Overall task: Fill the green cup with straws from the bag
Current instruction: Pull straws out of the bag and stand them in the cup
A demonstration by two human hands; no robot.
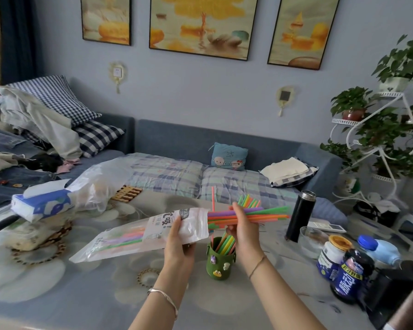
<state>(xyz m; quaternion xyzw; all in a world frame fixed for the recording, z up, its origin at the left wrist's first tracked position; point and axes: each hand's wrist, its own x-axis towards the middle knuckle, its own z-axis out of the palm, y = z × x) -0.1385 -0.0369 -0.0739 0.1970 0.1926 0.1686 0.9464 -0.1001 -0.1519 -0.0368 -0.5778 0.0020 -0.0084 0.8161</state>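
A clear plastic straw bag with printed label lies tilted above the table, and my left hand grips it near its open right end. My right hand holds a bundle of coloured straws, green, orange, purple and pink, sticking out of the bag's mouth to the right. Just below and between the hands stands the green cup, decorated with small figures, with several green and orange straws upright in it. More straws remain inside the bag.
A black flask, a glass bowl and several bottles stand at the right on the flower-patterned table. A tissue pack and a clear bag sit at the left. A sofa lies behind.
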